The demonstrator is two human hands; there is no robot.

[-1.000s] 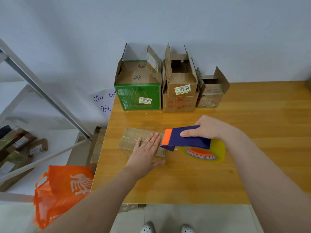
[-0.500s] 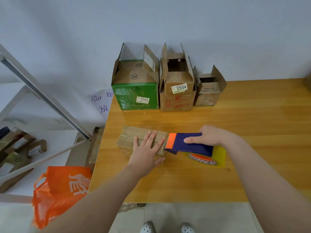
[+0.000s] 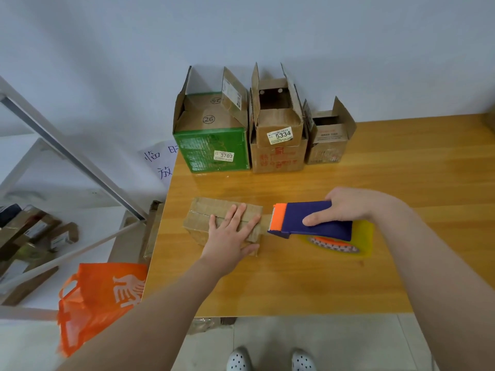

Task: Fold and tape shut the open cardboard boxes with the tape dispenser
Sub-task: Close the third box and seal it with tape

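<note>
Left hand flat, fingers spread, pressing closed box near table's left edge. Right hand grips dispenser just right of box; tape strip joins them. Three open boxes at wall.

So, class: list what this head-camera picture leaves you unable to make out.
All head view.
Seam of the flat box: middle covered by the left hand.
Tape roll: mostly under the dispenser.
Wall sign: cut off by table and green box.
Small print on 3703 label: too small.
</note>
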